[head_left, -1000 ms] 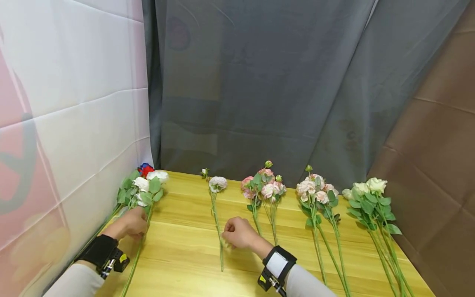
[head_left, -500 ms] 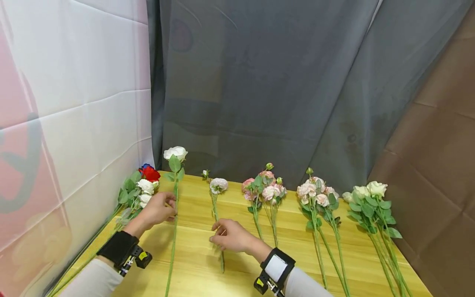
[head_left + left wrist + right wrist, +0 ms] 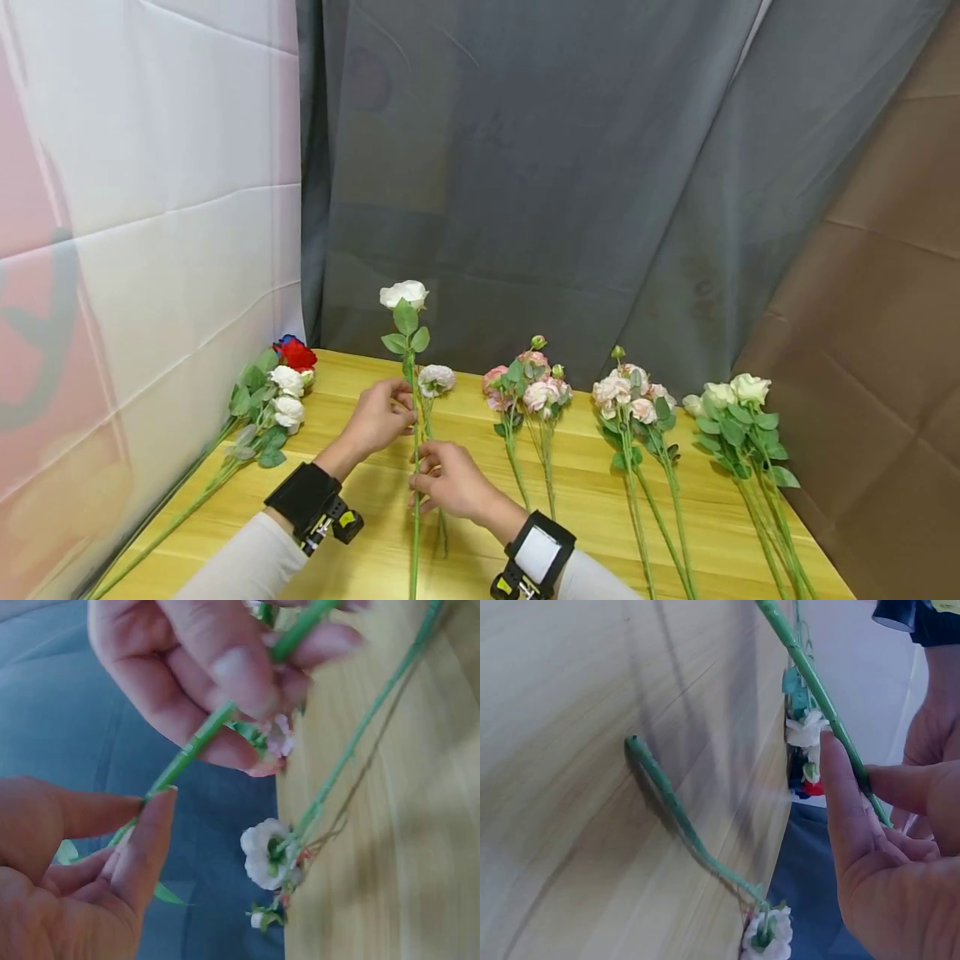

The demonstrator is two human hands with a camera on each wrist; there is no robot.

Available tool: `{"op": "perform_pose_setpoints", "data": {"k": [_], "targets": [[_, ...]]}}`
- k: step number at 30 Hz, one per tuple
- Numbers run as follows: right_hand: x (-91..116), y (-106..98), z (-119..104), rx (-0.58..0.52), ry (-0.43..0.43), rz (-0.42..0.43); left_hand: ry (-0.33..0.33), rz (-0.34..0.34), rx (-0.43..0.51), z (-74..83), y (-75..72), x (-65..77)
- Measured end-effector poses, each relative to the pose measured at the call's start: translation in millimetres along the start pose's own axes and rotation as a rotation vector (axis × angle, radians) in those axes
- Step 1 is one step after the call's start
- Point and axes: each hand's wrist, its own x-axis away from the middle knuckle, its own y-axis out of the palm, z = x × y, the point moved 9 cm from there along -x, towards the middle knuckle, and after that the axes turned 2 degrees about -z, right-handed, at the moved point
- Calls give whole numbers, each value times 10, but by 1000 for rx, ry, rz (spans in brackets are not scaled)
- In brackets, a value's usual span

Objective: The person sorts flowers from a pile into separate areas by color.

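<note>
A long-stemmed white rose (image 3: 405, 293) stands nearly upright in front of me, its bloom above the table's far edge. My left hand (image 3: 381, 417) pinches its green stem below the leaves between thumb and fingertips. Lower down, my right hand (image 3: 457, 479) has thumb and index finger on the same stem, seen close in the right wrist view on the stem (image 3: 814, 682). Behind the rose lies a smaller white flower (image 3: 437, 381) with a bud; its thin stem is partly hidden by my right hand.
At the left wall lies a bunch with white blooms (image 3: 288, 396) and a red and blue rose (image 3: 295, 354). To the right lie pink flowers (image 3: 543, 393), pale pink flowers (image 3: 615, 387) and cream roses (image 3: 750, 389). A grey curtain (image 3: 525, 183) hangs behind the wooden table (image 3: 345, 542).
My left hand has lifted the white rose out of the left bunch and carried it right to the middle. My right hand has shifted slightly left and taken its stem.
</note>
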Motion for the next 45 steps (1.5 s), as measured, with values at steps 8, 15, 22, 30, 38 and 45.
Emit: {"op": "perform_pose_setpoints", "data": {"k": [8, 15, 22, 30, 38, 45], "targets": [[61, -223, 78, -47, 3, 32, 196, -69, -216, 56, 53, 5], [153, -488, 132, -37, -5, 91, 180, -54, -475, -212, -227, 105], [241, -739, 323, 34, 52, 133, 30, 33, -761, -570, -894, 217], [271, -801, 645, 24, 146, 120, -230, 60, -874, -985, -1489, 458], [239, -840, 772, 219, 168, 136, -256, 55, -906, -1057, -1588, 552], [205, -833, 815, 351, 157, 130, -267, 31, -929, -1021, -1590, 590]]}}
